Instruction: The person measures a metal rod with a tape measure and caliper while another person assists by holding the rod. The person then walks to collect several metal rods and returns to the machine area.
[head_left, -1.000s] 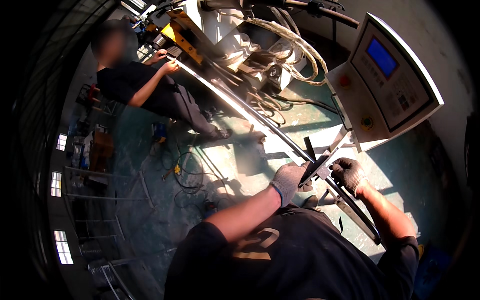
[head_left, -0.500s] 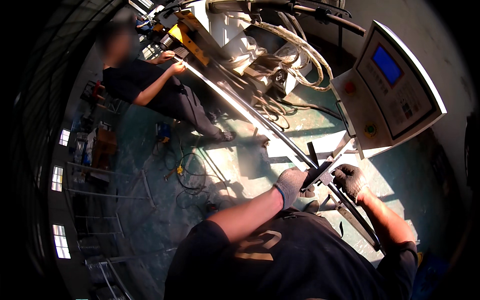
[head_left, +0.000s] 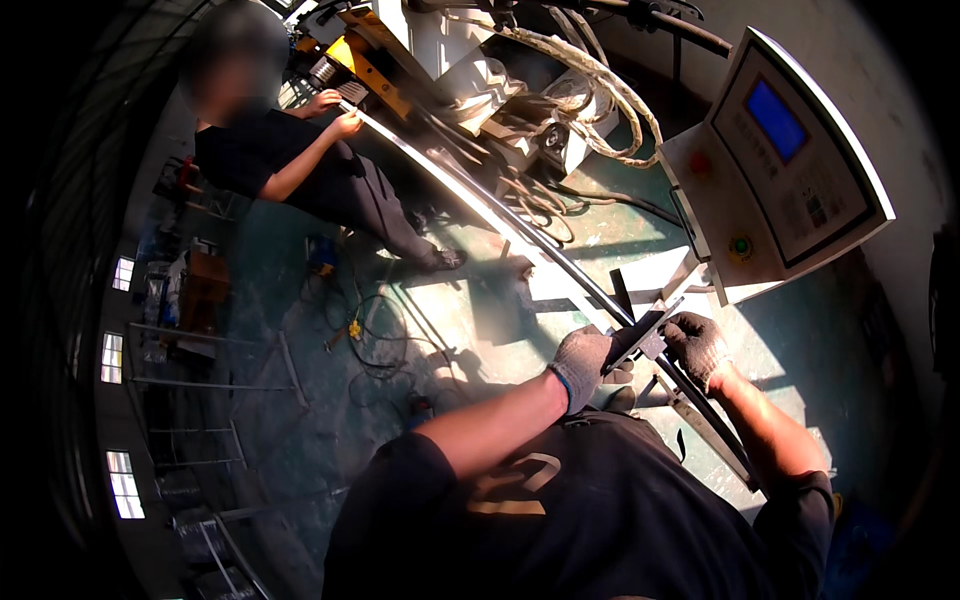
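My left hand (head_left: pixel 580 365), in a grey knit glove, is closed at the near end of a dark flat bar (head_left: pixel 634 334) that lies slantwise across a long dark rail (head_left: pixel 560 262). Where they cross sits a small grey metal block (head_left: pixel 652 346). My right hand (head_left: pixel 698 348), in a darker soiled glove, is beside that block with its fingers curled in; what they hold, if anything, is hidden. Alongside the rail runs a bright, sunlit strip (head_left: pixel 450 185), whose far end a co-worker (head_left: pixel 290 170) holds with both hands.
A control box (head_left: pixel 785 170) with a blue screen stands at the right, close to my right hand. Bundled hoses (head_left: pixel 600 130) and a yellow machine part (head_left: pixel 370 75) are at the back. Cables (head_left: pixel 380 345) and a metal frame (head_left: pixel 215 385) lie on the left floor.
The view has shifted slightly. Both my hands stay at the crossing of bar and rail, and the flat bar appears slightly turned. The co-worker still holds the strip's far end.
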